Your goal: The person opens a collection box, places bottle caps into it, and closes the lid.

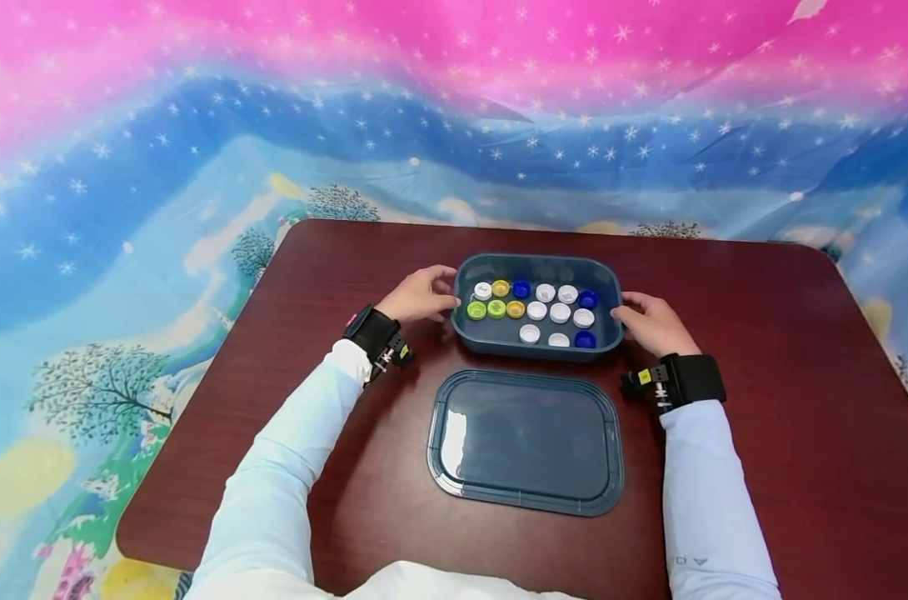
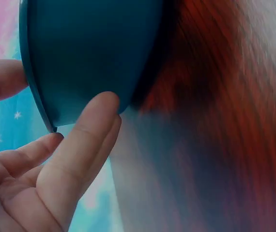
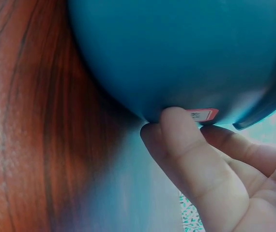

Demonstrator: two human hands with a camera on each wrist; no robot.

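Observation:
A dark blue-grey plastic container (image 1: 536, 348) without its lid sits on the table, several bottle caps (image 1: 560, 313) in white, blue, yellow and green lying inside. My left hand (image 1: 424, 294) holds its left end, thumb at the rim and fingers against the outer wall. At the opposite end my right hand (image 1: 655, 323) grips it likewise. Seen from the right wrist, the fingers press beside a small red-edged label (image 3: 203, 114) on the container wall (image 3: 176, 53). The left wrist view shows fingertips touching the wall low down.
The flat matching lid (image 1: 529, 442) lies on the table just in front of the container, between the forearms. Around them is a dark red-brown wooden table (image 1: 784, 350) with rounded corners. A patterned cloth (image 1: 454, 125) hangs behind it.

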